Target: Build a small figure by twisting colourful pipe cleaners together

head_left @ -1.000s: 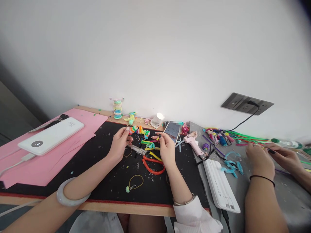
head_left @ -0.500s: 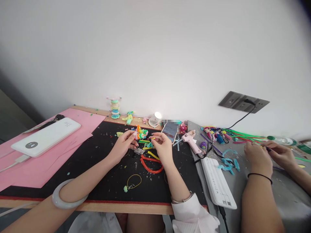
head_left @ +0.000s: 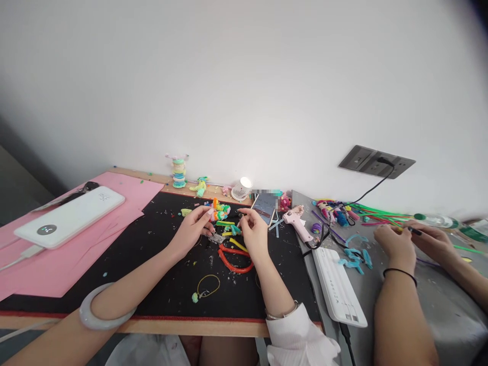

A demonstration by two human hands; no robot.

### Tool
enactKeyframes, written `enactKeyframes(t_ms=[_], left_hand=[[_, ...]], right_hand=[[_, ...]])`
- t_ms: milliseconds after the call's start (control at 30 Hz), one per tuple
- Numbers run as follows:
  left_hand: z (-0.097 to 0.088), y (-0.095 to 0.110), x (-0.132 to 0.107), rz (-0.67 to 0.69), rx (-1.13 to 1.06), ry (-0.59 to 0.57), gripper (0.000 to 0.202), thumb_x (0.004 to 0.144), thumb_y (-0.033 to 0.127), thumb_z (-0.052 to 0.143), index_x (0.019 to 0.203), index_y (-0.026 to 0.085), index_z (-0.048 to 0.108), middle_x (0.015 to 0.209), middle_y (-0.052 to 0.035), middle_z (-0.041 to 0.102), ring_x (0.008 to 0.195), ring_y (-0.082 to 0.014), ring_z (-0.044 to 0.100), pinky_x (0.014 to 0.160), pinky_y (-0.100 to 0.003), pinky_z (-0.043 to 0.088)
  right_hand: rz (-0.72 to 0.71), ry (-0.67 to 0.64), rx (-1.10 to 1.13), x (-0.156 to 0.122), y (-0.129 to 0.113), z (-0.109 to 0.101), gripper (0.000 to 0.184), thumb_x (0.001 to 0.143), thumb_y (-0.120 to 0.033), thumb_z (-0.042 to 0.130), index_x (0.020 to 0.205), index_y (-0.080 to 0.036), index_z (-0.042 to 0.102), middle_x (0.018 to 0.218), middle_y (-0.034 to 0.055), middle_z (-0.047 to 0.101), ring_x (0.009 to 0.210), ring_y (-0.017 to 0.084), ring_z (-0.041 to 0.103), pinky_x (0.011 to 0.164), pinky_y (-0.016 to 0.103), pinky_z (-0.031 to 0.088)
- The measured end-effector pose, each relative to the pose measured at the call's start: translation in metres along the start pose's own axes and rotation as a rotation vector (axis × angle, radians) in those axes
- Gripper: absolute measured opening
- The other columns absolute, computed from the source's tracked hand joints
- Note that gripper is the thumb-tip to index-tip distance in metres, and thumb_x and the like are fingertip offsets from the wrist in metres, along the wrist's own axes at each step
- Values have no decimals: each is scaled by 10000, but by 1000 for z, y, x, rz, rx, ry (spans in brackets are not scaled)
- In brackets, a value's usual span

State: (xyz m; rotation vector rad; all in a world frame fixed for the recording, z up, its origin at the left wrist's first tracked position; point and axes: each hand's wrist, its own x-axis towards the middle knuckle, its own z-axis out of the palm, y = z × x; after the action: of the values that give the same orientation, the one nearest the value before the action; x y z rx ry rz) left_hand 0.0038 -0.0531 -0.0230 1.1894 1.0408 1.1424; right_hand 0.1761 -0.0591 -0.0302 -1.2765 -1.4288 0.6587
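Note:
My left hand [head_left: 194, 227], with a pale bangle on its forearm, is closed in a pinch on a fuzzy pipe-cleaner figure [head_left: 221, 211] in orange, green and white. Opposite it, my right hand [head_left: 254, 233] has thumb and fingers curled together close to the figure's right side. Whatever is between those fingertips is too small to make out. Below the hands lie pliers [head_left: 233, 264] with red handles, partly behind the right hand. Short green and yellow pipe-cleaner pieces [head_left: 225, 223] lie between the hands. A thin yellow loop [head_left: 209, 287] with a small green charm rests nearer me on the black mat [head_left: 160, 284].
Pink sheets [head_left: 76, 269] carry a white power bank [head_left: 70, 216] at left. Behind stand a striped pipe-cleaner piece [head_left: 179, 174] and a paper cup [head_left: 241, 189]. A phone [head_left: 264, 207], pink glue gun [head_left: 299, 226] and another power bank [head_left: 339, 287] lie rightward. A co-worker's hands [head_left: 396, 244] work at right.
The view has shifted slightly. My right hand's fingertips have turned, and a yellow bit seen at them before no longer shows. My left hand keeps its pinch on the figure.

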Motion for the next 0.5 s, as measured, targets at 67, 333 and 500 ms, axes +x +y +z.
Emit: enactKeyframes(t_ms=[67,333,500], left_hand=[[0,0,0,-4,-4,2,332,783,457,520,954,173,509,777,19,465,580,-88,548,523,-228,484],[0,1,0,-17,15,-30,338,778,451,521,968,171,523,840,-15,528,704,-136,598,629,-279,523],[1,-1,-1,0,33,-50,335,758,443,549,948,169,571,919,-34,562,809,-165,588,709,-308,520]], right_hand=[[-39,9,-51,0,0,0,232,788,-194,431,975,-187,568,591,-36,496,543,118,473,550,224,389],[0,-43,5,-1,-2,1,197,827,-251,424,913,-171,582,654,-3,594,591,131,535,588,237,391],[65,-29,100,0,-6,0,178,812,-278,465,869,-164,590,697,27,650,676,164,599,638,264,430]])
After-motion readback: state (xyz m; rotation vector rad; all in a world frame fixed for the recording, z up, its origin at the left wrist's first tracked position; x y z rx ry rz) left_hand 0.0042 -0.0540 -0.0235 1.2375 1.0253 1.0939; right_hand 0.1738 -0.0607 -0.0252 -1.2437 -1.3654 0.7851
